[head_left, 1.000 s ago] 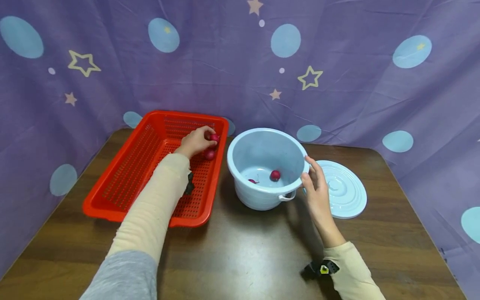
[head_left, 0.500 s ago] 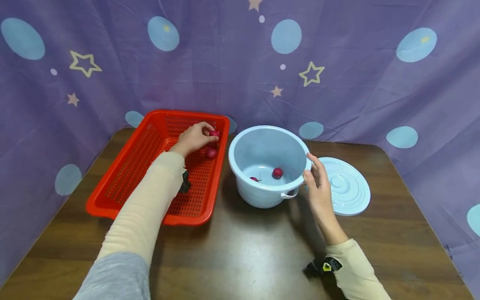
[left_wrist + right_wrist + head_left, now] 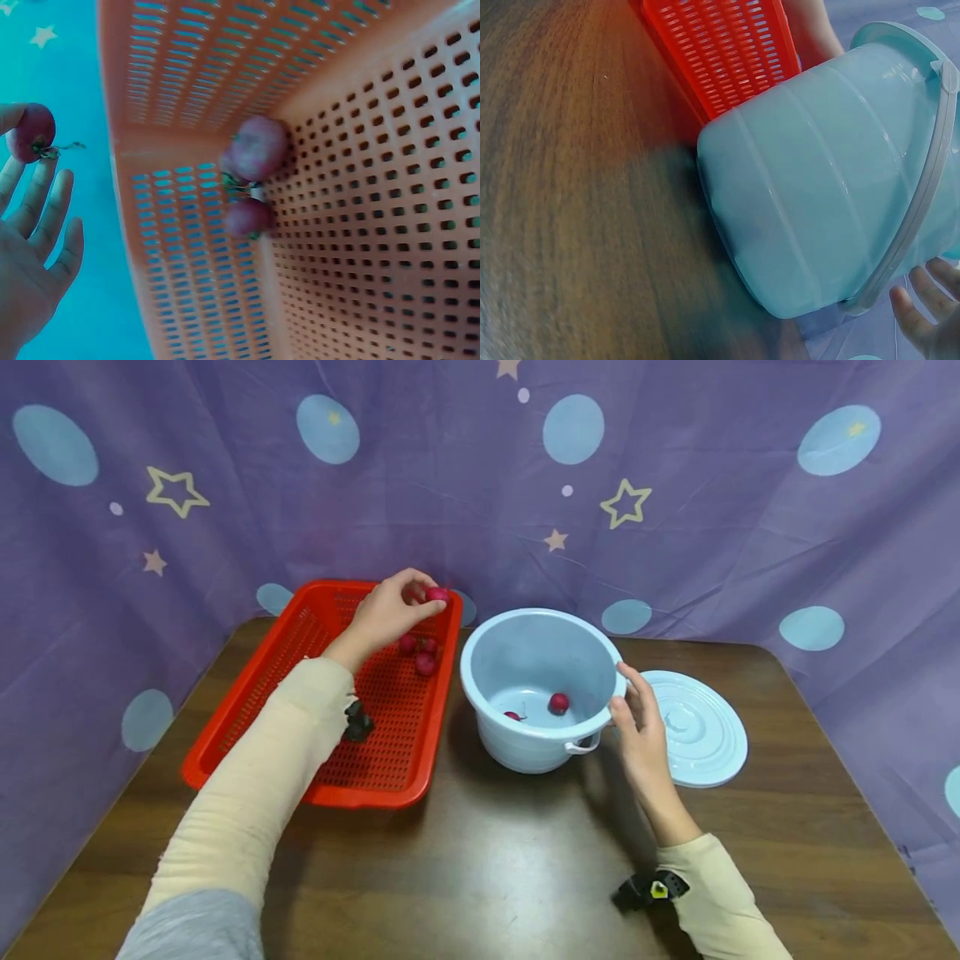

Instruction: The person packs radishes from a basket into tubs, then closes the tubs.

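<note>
My left hand (image 3: 382, 614) pinches a red radish (image 3: 437, 595) between thumb and fingers, at the height of the red basket's far right rim. In the left wrist view that radish (image 3: 31, 133) shows a short green stem, and the other fingers are spread. Several more radishes (image 3: 425, 663) lie in the far right corner of the perforated basket (image 3: 442, 693). My right hand (image 3: 645, 747) touches the right rim of a light blue bucket (image 3: 517, 752) with thumb and fingertips. Inside the bucket, two radishes (image 3: 558, 703) rest on the bottom.
A light blue round lid (image 3: 705, 727) lies flat on the wooden table (image 3: 480, 860), right of the bucket. Behind the table hangs a purple curtain (image 3: 465, 477). The bucket's handle (image 3: 922, 202) hangs down its side in the right wrist view.
My left hand has lifted the radish up from the basket's corner to rim height, uncovering the radishes below. The right hand stays at the bucket's rim.
</note>
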Tool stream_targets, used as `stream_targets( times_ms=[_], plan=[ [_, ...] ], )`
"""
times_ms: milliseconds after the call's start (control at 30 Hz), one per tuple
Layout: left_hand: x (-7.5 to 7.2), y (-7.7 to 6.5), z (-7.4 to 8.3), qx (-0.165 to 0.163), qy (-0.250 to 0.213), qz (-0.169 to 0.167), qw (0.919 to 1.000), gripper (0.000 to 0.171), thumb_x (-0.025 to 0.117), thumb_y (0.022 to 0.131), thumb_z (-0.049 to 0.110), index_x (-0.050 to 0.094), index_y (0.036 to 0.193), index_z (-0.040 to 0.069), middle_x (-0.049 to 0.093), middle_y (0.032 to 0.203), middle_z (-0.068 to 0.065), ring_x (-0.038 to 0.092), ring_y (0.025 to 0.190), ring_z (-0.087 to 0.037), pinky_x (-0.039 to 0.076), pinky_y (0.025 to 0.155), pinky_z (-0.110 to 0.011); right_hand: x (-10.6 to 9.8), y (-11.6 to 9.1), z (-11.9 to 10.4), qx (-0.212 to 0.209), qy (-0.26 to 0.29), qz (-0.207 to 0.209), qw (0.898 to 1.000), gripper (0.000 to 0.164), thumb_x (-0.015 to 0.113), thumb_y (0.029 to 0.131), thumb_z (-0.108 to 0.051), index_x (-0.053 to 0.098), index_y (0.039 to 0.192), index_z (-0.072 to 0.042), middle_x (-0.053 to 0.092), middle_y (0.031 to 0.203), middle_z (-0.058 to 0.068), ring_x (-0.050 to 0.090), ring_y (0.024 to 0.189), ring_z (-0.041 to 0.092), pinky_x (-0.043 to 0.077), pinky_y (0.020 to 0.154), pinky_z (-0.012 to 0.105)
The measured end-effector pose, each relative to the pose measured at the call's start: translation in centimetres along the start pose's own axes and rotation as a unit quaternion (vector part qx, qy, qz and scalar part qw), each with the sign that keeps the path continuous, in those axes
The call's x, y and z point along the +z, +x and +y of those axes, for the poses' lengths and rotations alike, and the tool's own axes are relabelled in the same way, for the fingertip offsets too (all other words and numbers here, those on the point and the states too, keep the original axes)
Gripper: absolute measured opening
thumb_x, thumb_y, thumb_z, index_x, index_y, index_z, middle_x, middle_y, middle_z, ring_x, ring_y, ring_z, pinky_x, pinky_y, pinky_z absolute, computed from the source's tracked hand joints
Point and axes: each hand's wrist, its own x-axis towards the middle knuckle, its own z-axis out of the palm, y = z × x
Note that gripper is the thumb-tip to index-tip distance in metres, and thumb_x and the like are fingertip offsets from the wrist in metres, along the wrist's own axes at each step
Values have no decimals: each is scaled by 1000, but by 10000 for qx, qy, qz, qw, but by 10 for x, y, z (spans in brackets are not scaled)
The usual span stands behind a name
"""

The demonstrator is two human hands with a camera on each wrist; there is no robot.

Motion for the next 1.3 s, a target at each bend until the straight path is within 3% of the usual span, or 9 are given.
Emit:
stream_targets(
  times_ms=[367, 667, 1067, 1300],
  plan=[
    [-9, -18, 31, 392, -182, -59, 9990, 37, 68, 89, 50, 61, 118, 28, 59, 109, 3, 54, 99, -17, 45, 83, -39, 0, 0, -1, 40, 40, 23, 10000, 47, 50, 101, -10, 45, 147, -11, 56, 125, 15, 51, 102, 21, 43, 80, 24],
    [-3, -33, 47, 1056, -1087, -504, 9872, 37, 74, 90, 32, 63, 121, 16, 63, 108, -3, 56, 98, -18, 46, 84, -37, 1, 0, 0, 9, 49, 46, 10000, 47, 51, 100, -10, 46, 147, -11, 56, 122, 11, 52, 98, 18, 44, 78, 23],
    [4, -42, 58, 1405, -890, -873, 9822, 35, 78, 87, 28, 64, 118, 22, 62, 102, 1, 56, 95, -19, 47, 75, -36, 2, 1, -1, -39, 2, 96, 9999, 45, 51, 101, -12, 47, 146, -11, 56, 121, 15, 52, 100, 15, 44, 79, 24],
    [9, -42, 59, 1608, -247, -1128, 9802, 38, 79, 86, 26, 64, 120, 22, 65, 105, 6, 57, 101, -16, 45, 85, -36, 2, 0, -2, -3, 74, 103, 9999, 45, 51, 101, -13, 47, 146, -11, 55, 125, 18, 52, 103, 17, 43, 79, 24]
  ],
)
